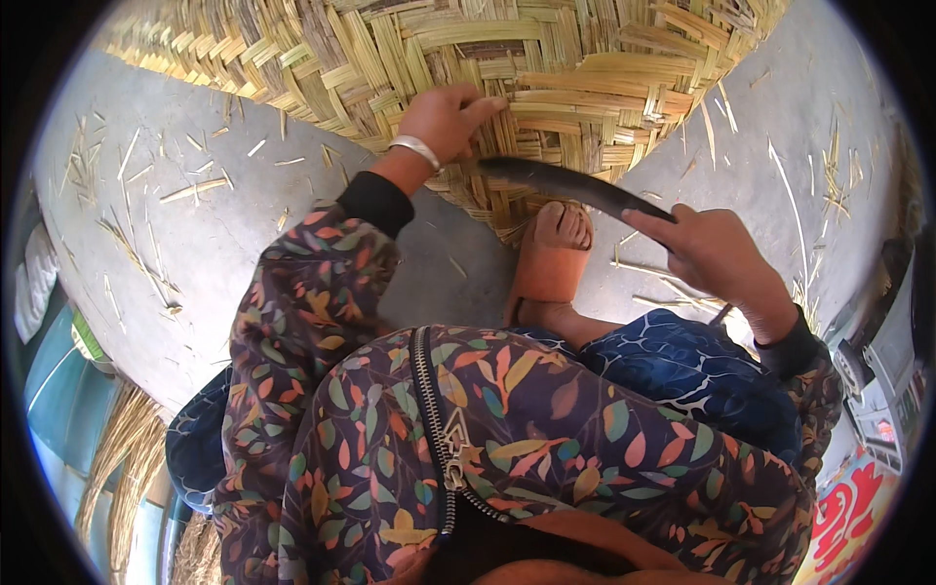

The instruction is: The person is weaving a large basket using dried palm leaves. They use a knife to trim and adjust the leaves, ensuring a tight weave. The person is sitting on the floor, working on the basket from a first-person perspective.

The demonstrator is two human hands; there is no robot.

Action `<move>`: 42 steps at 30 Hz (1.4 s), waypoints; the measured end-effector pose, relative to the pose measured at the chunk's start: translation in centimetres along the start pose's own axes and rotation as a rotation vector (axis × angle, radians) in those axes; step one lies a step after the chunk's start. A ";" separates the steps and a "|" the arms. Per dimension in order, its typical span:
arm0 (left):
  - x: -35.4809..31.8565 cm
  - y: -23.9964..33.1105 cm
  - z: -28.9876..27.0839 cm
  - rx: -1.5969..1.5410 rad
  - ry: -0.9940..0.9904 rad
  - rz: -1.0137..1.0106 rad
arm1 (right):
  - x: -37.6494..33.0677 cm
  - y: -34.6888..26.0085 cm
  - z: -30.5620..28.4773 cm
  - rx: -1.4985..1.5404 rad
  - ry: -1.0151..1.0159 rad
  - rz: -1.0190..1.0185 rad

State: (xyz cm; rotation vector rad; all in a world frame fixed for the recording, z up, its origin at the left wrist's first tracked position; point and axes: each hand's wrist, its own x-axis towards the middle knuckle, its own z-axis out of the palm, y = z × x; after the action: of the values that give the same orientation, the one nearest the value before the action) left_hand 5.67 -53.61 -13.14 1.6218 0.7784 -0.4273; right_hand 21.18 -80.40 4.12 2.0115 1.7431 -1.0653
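Note:
A woven mat [448, 49] of pale green and straw-coloured flat strips fills the top of the view, its corner pointing toward me. My left hand [447, 119], with a pale bangle at the wrist, is closed against the mat near that corner. Its fingers are curled, and their tips are partly hidden. In my right hand [717, 249] is a large knife [575, 183] with a dark, slightly curved blade. The blade points left over the mat's near edge, and its tip is just right of and below my left hand. My grip covers the handle.
My foot in an orange-brown slipper [554, 273] stands beside the mat's corner, under the blade. Cut straw bits [195, 188] litter the grey floor [341, 229] on both sides. Bundles of dry stalks [122, 458] lean at lower left. A pale grey plastic object [882, 409] stands at far right.

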 end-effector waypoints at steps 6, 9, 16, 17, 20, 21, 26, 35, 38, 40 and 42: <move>-5.4 -5.1 -1.7 0.840 0.020 0.617 | 3.9 0.5 2.7 -0.051 0.094 -0.193; -8.4 -5.9 -1.3 0.965 -0.175 0.657 | 5.9 1.4 2.9 -0.095 0.085 -0.154; -8.8 -6.4 -1.8 0.995 -0.104 0.526 | 9.2 2.4 2.7 -0.245 0.174 -0.234; -8.8 -6.6 -2.5 1.012 -0.095 0.474 | 10.1 1.9 2.0 -0.279 0.222 -0.241; -7.7 -8.9 -6.9 1.041 -0.012 0.431 | 14.6 0.5 0.1 -0.326 0.371 -0.264; -7.1 -8.9 -8.6 1.019 0.047 0.416 | 16.3 0.5 -0.2 -0.301 0.457 -0.285; -3.9 -6.5 -16.2 1.127 0.144 0.317 | 22.3 -0.2 -3.2 -0.330 0.475 -0.237; 0.7 -5.3 -25.7 1.205 0.228 0.218 | 30.6 -1.1 -9.1 -0.205 0.532 -0.229; 2.7 -4.6 -29.1 1.290 0.181 0.171 | 33.7 -1.0 -11.0 -0.190 0.486 -0.238; 3.5 -4.4 -30.7 1.308 0.163 0.186 | 35.1 -1.3 -11.7 -0.192 0.424 -0.183; 4.8 -4.4 -32.5 1.314 0.156 0.133 | 36.4 -2.2 -13.4 -0.139 0.398 -0.167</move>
State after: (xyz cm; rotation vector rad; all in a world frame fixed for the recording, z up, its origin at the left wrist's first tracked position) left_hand 1.20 -20.76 -12.79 2.9284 0.4685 -0.8058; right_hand 23.92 -44.62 -10.68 2.1271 2.1451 -0.5888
